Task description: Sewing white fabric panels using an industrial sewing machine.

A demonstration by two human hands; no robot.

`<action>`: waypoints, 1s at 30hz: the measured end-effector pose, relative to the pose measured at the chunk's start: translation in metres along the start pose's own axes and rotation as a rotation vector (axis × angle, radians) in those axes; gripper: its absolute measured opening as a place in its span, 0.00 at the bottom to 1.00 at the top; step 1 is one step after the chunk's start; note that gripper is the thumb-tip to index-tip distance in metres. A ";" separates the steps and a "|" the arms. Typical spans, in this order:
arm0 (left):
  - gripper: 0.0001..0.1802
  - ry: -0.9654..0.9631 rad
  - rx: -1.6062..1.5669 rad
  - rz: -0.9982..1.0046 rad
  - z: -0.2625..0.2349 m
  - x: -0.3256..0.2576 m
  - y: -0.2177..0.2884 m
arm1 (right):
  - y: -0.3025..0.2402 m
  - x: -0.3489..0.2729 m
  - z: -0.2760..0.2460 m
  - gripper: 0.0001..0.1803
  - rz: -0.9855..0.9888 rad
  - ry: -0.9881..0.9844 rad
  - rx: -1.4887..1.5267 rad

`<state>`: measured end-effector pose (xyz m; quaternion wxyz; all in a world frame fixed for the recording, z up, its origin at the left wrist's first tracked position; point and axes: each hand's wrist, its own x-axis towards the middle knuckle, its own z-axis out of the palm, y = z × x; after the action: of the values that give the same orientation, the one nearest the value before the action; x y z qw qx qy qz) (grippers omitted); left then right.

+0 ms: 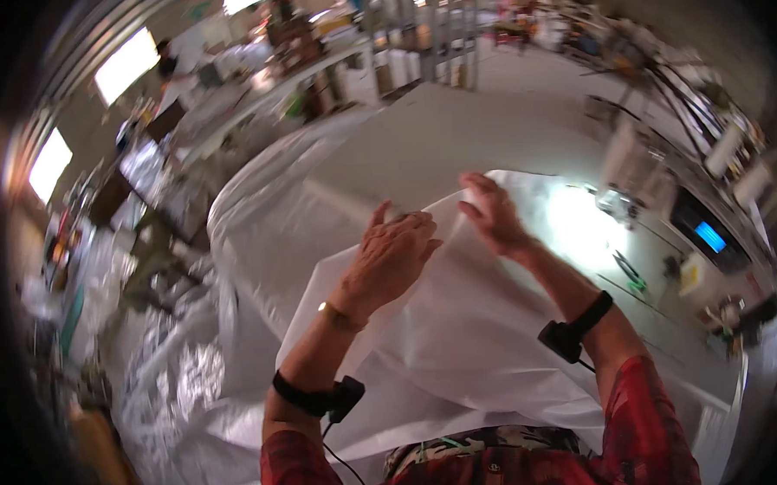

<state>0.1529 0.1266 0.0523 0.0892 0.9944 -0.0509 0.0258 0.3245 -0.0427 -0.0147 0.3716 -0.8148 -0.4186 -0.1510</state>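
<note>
A large sheet of thin white cloth [461, 326] lies in loose folds from the table down over my lap. At its far edge my left hand [397, 251] is closed, palm down, with the fingers bent over the cloth and their tips hidden. Close to its right is my right hand [496, 216], somewhat blurred, thumb and fingers apart at the same edge, where the cloth rises in a small fold. Right of my right hand, a bright light falls on the bed of a sewing machine [616, 202]. Small green-handled snips [630, 271] lie near it.
A pale tabletop [453, 127] extends beyond the cloth. The machine's control panel [709, 235] has a lit blue screen. Crumpled clear plastic [186, 373] and boxes are heaped at the left. Shelving [423, 42] stands at the back.
</note>
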 end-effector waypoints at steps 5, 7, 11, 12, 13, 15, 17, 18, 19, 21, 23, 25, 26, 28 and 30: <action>0.45 0.382 0.044 -0.314 0.060 -0.089 -0.083 | 0.017 0.017 0.025 0.43 0.032 -0.316 -0.329; 0.52 0.212 -0.344 -0.455 0.116 -0.101 -0.087 | 0.014 0.018 0.027 0.43 0.047 -0.353 -0.352; 0.46 -0.157 -1.404 -0.255 0.201 -0.102 -0.073 | 0.010 0.020 0.024 0.42 0.075 -0.403 -0.402; 0.36 -0.041 -1.456 -0.044 0.211 -0.102 -0.076 | 0.009 0.020 0.023 0.42 0.071 -0.419 -0.391; 0.30 -0.200 -1.546 -0.213 0.218 -0.097 -0.088 | 0.008 0.020 0.022 0.41 0.066 -0.420 -0.393; 0.21 -0.127 -1.719 -0.355 0.224 -0.085 -0.120 | 0.006 0.020 0.021 0.40 0.042 -0.411 -0.412; 0.13 0.184 -1.458 -0.546 0.226 -0.074 -0.167 | 0.004 0.021 0.021 0.40 0.041 -0.411 -0.417; 0.09 0.407 -1.509 -0.623 0.229 -0.068 -0.186 | 0.003 0.021 0.022 0.40 0.030 -0.402 -0.422; 0.09 0.492 -1.003 -0.699 0.230 -0.063 -0.206 | 0.002 0.021 0.022 0.38 0.024 -0.395 -0.414; 0.08 0.586 -0.849 -0.813 0.232 -0.056 -0.240 | 0.000 0.021 0.022 0.38 0.049 -0.408 -0.423; 0.09 0.560 -0.619 -0.860 0.232 -0.055 -0.262 | -0.001 0.021 0.022 0.37 0.035 -0.401 -0.425; 0.10 0.523 -0.393 -0.914 0.230 -0.052 -0.278 | -0.002 0.021 0.022 0.37 0.039 -0.407 -0.423; 0.12 0.546 -0.375 -0.967 0.230 -0.051 -0.284 | -0.002 0.021 0.022 0.37 0.048 -0.408 -0.430; 0.15 0.568 -0.355 -1.022 0.232 -0.050 -0.294 | -0.004 0.021 0.023 0.36 0.039 -0.408 -0.419; 0.21 0.653 -0.233 -0.895 0.239 -0.049 -0.299 | -0.006 0.023 0.024 0.36 0.050 -0.403 -0.421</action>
<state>0.1457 0.3810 -0.2380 0.2117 0.8430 0.4034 0.2860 0.3315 -0.0102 -0.0150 0.1074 -0.8976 -0.4233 -0.0603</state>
